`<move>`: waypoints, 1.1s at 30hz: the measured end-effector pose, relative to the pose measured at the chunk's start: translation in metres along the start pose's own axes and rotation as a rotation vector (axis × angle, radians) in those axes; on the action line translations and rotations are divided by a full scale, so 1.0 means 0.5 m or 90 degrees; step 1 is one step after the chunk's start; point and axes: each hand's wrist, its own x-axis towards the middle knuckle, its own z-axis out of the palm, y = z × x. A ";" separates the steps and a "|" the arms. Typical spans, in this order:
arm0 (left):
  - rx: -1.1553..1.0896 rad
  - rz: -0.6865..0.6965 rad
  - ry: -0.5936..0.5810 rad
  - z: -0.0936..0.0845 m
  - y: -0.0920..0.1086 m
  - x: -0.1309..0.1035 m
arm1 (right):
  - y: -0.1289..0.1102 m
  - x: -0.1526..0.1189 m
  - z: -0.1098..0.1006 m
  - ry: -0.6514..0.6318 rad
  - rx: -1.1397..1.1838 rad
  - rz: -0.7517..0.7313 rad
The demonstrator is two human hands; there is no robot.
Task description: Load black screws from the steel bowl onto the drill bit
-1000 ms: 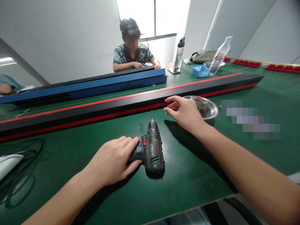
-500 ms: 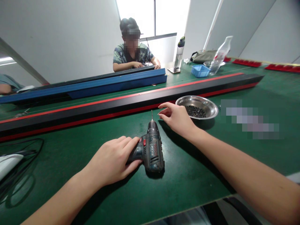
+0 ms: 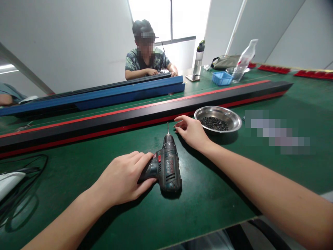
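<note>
My left hand (image 3: 125, 178) is wrapped round the handle of a dark cordless drill (image 3: 169, 168), which lies on its side on the green table. Its chuck and thin bit (image 3: 168, 128) point away from me, toward a long black bar with red edges (image 3: 125, 116). Just right of the bit tip is my right hand (image 3: 191, 132), its fingers curled in toward the thumb in a pinch. Whatever is between the fingertips is too small to make out. Beside that hand stands a steel bowl (image 3: 235, 119) holding many small dark screws (image 3: 214, 123).
Across the table a person (image 3: 145, 59) works at long blue bars (image 3: 130, 93). A blue basket (image 3: 222, 78), a clear plastic bottle (image 3: 244, 62) and a drinking bottle (image 3: 199, 59) stand at the back. Cables (image 3: 33, 180) lie at the left, red strips (image 3: 274, 69) at the far right.
My right hand has shifted slightly left, away from the bowl and nearer the drill bit. The left hand and drill have barely moved.
</note>
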 end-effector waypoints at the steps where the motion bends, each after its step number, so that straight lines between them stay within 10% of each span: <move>1: -0.001 0.001 0.001 0.000 -0.001 0.000 | 0.000 0.000 0.001 0.001 -0.002 0.002; 33: -0.031 0.046 -0.006 -0.003 0.004 -0.004 | 0.003 0.010 0.008 0.016 0.012 0.017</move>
